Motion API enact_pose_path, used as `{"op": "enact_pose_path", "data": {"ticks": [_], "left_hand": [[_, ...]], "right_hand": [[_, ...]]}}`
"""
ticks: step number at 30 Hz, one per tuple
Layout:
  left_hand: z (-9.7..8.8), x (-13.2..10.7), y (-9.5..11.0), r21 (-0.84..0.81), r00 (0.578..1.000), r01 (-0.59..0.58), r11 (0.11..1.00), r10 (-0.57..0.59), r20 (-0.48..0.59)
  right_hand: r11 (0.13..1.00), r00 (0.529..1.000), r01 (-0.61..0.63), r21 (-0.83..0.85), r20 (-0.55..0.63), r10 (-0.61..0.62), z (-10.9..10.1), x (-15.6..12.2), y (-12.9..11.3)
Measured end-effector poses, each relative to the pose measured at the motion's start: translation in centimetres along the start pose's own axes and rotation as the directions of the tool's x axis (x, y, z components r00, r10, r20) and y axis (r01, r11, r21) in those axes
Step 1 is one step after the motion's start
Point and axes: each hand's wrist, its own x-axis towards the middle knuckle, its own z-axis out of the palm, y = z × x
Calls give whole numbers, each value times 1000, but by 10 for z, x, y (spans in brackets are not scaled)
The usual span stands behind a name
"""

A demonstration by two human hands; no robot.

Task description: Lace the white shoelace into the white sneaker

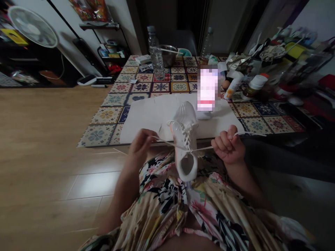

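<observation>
A white sneaker [184, 139] rests heel-down on my lap, its toe leaning on the edge of the patterned table [110, 115]. My left hand [141, 144] is closed, pinching the left end of the white shoelace [163, 141]. My right hand [227, 144] is fisted around the right end of the shoelace, which is pulled taut out to the side. The two lace ends cross at the top eyelets, near the shoe's opening. A white sheet of paper [149, 116] lies on the table under the toe.
On the table stand two clear plastic bottles [156, 54], a metal bowl [169, 54] and a blurred-out object on a white stand [207, 90]. Bottles, tubes and clutter [261, 69] crowd the table's right side. A white fan [32, 26] stands over the wooden floor at left.
</observation>
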Motion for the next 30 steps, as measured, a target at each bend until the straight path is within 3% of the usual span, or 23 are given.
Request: {"op": "enact_pose_path", "data": {"ticks": [2,5,9,11,15,19,22,24,27,30], "left_hand": [[-17,3,1,-180,996,72,981,-79,-28],[-28,7,1,-470,957,286,835,-270,104],[-14,8,-10,-669,883,446,595,-415,220],[-3,9,-16,-676,876,460,576,-421,237],[14,3,-21,-522,922,386,761,-312,228],[20,-4,-13,-104,942,236,966,-201,268],[18,-5,-7,202,928,43,978,-115,356],[14,-3,-4,303,909,-36,952,-95,406],[9,0,-2,350,880,-84,933,-96,466],[5,3,0,305,824,-152,940,-50,565]], "right_hand": [[997,999,-47,-63,10,48,-7,1,-1],[982,973,-141,-126,168,161,-18,-1,2],[978,903,-163,-127,380,199,-27,-8,4],[972,880,-156,-176,421,218,-28,-8,2],[908,851,-23,-419,468,237,-15,-1,-1],[742,894,89,-665,382,235,0,0,1],[620,894,32,-784,300,333,4,-5,-2],[569,881,4,-822,272,387,3,-7,-6],[554,866,28,-832,297,402,-3,-5,-11],[589,847,54,-806,350,401,-11,-2,-11]]}}
